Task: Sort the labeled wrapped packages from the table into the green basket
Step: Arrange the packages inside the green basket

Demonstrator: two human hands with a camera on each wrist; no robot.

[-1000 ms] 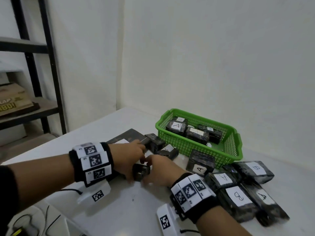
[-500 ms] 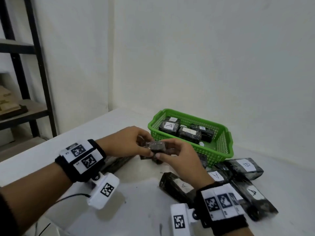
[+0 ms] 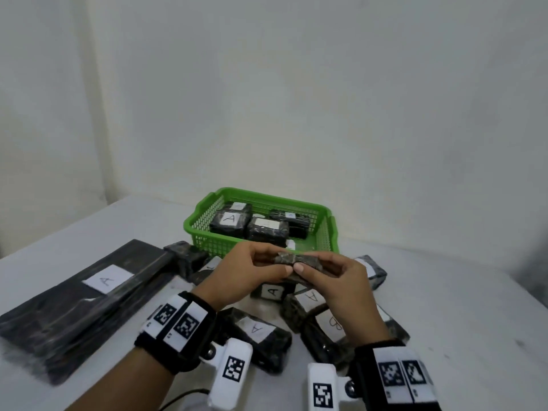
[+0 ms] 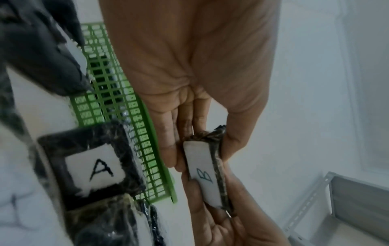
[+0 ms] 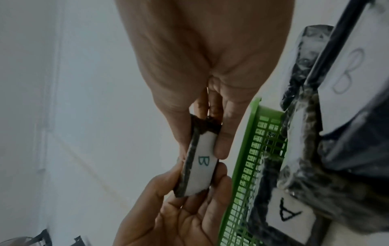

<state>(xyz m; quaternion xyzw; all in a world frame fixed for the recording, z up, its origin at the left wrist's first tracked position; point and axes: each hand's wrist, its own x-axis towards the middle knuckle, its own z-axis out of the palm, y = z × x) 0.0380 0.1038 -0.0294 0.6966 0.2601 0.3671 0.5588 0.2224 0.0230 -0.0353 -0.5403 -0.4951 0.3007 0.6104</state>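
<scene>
Now, mid-air above the counter [image 3: 444,292]: small packet [image 3: 299,260] marked B, pinched at one end by the left hand [image 3: 252,274] and at the other by the right hand [image 3: 341,287], thumb and fingers of each curled round it. White label with the B facing down toward the wrists, plain in both wrist views [image 4: 205,176] [image 5: 203,168]. Held just short of the green basket [image 3: 332,232], at about 6 o'clock from its near wall.

Inside the basket, several dark wrapped packets, one showing an A [image 3: 229,219]. On the counter under and around the hands, more loose packets: one marked A [image 3: 256,329] at 6 o'clock from the held packet, another A [image 3: 272,292] just below the hands, one with a B [image 3: 333,323] near the right wrist. Off at 9 o'clock, long flat dark parcel [image 3: 89,301] with an A label. Between that parcel and the basket, small dark block [image 3: 185,256]. Beyond all, pale wall [image 3: 296,99].
</scene>
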